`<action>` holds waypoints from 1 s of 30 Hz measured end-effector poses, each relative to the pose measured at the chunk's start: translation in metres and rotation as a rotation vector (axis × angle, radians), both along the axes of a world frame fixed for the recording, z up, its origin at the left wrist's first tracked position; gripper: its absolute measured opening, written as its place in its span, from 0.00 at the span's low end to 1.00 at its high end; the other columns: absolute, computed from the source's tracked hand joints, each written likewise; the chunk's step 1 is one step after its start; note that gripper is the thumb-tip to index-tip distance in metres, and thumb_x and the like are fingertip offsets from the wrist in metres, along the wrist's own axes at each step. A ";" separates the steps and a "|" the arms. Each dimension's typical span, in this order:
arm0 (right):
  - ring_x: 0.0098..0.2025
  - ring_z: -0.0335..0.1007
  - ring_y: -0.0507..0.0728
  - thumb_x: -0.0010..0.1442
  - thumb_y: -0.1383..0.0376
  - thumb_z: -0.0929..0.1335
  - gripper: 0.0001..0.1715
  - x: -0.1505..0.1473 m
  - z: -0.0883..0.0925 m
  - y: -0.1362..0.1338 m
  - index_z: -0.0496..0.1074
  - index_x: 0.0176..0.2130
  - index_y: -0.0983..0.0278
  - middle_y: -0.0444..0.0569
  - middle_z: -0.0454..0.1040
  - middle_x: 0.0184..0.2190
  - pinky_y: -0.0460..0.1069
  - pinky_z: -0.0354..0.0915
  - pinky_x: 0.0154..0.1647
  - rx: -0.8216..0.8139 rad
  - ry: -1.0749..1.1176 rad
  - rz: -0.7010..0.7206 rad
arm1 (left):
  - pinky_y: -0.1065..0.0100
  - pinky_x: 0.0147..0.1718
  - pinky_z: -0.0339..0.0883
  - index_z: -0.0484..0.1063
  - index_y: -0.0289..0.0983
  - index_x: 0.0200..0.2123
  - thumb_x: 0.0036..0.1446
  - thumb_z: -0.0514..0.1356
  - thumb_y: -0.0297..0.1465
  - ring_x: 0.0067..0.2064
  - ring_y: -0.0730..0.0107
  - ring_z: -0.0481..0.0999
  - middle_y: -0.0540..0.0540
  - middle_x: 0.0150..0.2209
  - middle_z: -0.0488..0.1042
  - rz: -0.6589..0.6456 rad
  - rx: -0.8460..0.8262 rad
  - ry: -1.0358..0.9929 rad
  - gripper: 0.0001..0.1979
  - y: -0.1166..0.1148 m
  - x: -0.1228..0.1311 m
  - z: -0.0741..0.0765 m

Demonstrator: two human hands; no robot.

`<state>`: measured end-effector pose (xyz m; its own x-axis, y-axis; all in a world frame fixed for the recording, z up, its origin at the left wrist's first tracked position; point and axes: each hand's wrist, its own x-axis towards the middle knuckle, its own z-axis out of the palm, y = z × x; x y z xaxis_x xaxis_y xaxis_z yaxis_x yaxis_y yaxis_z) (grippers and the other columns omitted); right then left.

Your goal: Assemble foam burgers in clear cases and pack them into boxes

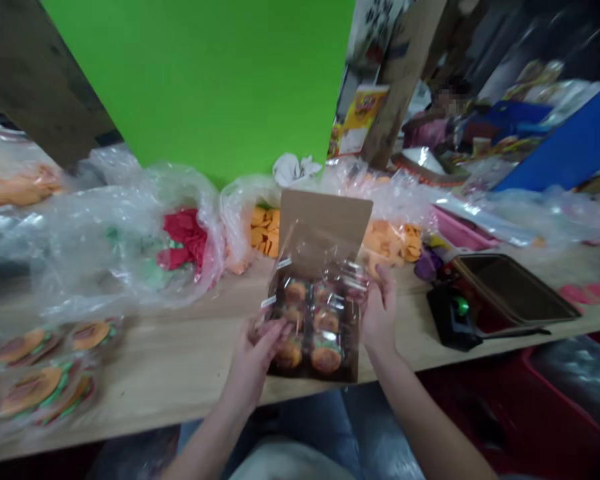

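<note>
I hold a brown cardboard card (325, 220) inside a clear plastic bag (314, 293) over the front edge of the wooden table (180, 360). Several small burger-shaped pieces (325, 359) sit in rows on the card's lower half. My left hand (257, 357) grips the bag's lower left side, fingers curled onto it. At the right edge, my right hand (380, 313) clasps the bag.
Finished burger packs (40, 380) lie at the table's left. Plastic bags hold red (185, 237), green and orange (265, 230) pieces behind. A dark tray-like device (500, 293) stands at right. A green board (210, 80) rises behind. Another person (447, 100) sits far right.
</note>
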<state>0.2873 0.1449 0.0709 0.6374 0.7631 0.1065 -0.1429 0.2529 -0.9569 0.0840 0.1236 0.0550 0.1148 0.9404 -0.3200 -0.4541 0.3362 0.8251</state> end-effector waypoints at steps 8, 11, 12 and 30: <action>0.34 0.68 0.55 0.59 0.61 0.59 0.28 0.001 -0.012 0.007 0.48 0.58 0.57 0.51 0.66 0.43 0.50 0.67 0.27 -0.024 -0.185 0.017 | 0.59 0.33 0.71 0.53 0.40 0.52 0.46 0.63 0.38 0.36 0.62 0.75 0.45 0.38 0.70 0.099 0.244 0.468 0.32 -0.006 -0.002 -0.018; 0.42 0.66 0.58 0.58 0.64 0.57 0.27 0.003 -0.016 0.007 0.50 0.57 0.60 0.55 0.64 0.46 0.54 0.68 0.36 -0.110 -0.459 -0.016 | 0.48 0.46 0.64 0.54 0.37 0.56 0.51 0.59 0.37 0.49 0.52 0.68 0.36 0.48 0.63 0.094 0.553 0.990 0.31 -0.012 -0.010 -0.023; 0.45 0.64 0.59 0.57 0.65 0.57 0.28 0.003 -0.016 0.007 0.52 0.57 0.62 0.56 0.63 0.47 0.57 0.66 0.42 -0.136 -0.605 -0.035 | 0.45 0.49 0.59 0.54 0.35 0.56 0.51 0.59 0.37 0.52 0.49 0.64 0.34 0.50 0.61 0.088 0.623 1.144 0.31 -0.014 -0.012 -0.026; 0.42 0.59 0.63 0.58 0.59 0.63 0.13 0.082 -0.005 0.040 0.70 0.38 0.65 0.55 0.67 0.36 0.57 0.57 0.43 -0.346 -1.652 0.008 | 0.47 0.60 0.40 0.41 0.34 0.63 0.50 0.57 0.46 0.64 0.52 0.46 0.33 0.62 0.50 -0.484 1.087 1.236 0.44 0.029 -0.019 -0.028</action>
